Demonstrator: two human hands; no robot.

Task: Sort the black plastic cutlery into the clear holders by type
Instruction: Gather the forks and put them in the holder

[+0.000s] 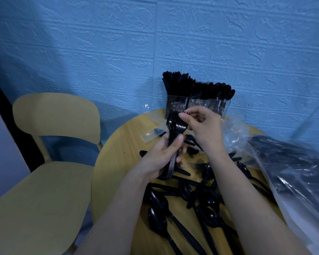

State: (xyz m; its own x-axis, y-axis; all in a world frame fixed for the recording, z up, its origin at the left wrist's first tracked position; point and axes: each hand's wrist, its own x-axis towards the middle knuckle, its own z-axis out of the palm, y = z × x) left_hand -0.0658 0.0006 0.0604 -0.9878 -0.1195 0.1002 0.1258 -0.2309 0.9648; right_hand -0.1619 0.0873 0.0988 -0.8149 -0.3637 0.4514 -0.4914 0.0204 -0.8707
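My left hand (163,155) grips a bundle of black plastic forks (173,126) by the handles, tines up, above the round wooden table (118,162). My right hand (203,126) pinches the fork heads at the top of the bundle. Behind them, against the blue wall, stands the clear holder (195,104) with three compartments, packed with knives on the left, forks in the middle and spoons on the right. Loose black spoons (157,218), forks and knives lie heaped on the table beneath my forearms.
A clear plastic bag (293,166) with more black cutlery lies at the table's right. A small plastic wrapper (152,135) sits left of the forks. A yellow wooden chair (50,144) stands to the table's left.
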